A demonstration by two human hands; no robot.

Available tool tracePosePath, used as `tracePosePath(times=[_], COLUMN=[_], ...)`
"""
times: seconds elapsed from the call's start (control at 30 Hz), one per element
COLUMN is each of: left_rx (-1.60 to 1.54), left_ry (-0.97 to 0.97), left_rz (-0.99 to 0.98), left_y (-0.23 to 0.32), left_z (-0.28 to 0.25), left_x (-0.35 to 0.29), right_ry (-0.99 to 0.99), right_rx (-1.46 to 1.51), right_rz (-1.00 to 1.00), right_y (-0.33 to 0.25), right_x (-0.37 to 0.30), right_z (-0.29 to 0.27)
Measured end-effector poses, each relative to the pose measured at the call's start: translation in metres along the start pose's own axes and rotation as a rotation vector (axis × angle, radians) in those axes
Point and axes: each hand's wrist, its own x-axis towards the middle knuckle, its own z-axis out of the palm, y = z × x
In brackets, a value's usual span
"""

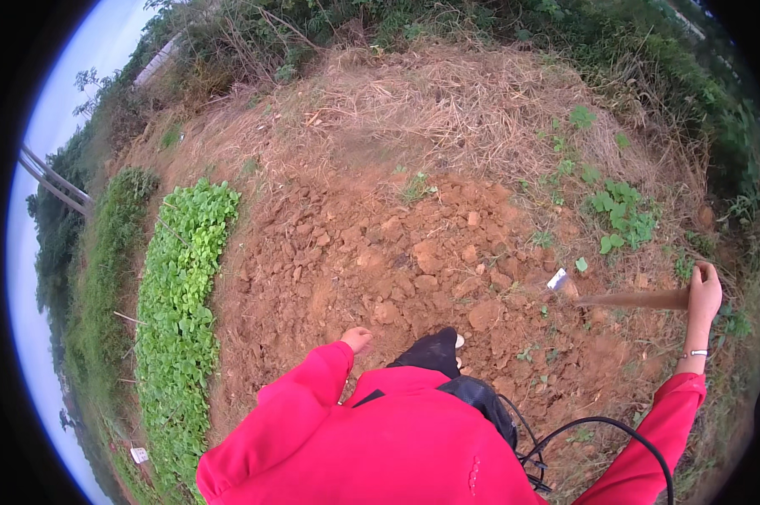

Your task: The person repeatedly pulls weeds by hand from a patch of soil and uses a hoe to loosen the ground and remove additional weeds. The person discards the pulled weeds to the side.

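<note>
Over clods, hoe (wooden-handled, metal-bladed)

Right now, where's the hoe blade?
In the head view the hoe blade sits on the right, on the clods of dug red soil, at the end of the handle gripped by the right hand.
</note>
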Motion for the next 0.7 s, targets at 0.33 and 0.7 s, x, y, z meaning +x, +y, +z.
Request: tracePosePath(times=[0.33,0.7], left_rx=[-0.089,-0.254], left_ry=[-0.034,-0.144], left_rz=[-0.010,-0.026], left_y=[-0.005,-0.037], left_z=[-0.011,-0.061], left_x=[-0.033,0.041], right_ry=[-0.032,0.027], right_rx=[0.004,-0.106], right_rz=[-0.144,-0.086], right_y=[-0.108,-0.074], right_x=[-0.010,0.036], right_z=[0.029,0.032])
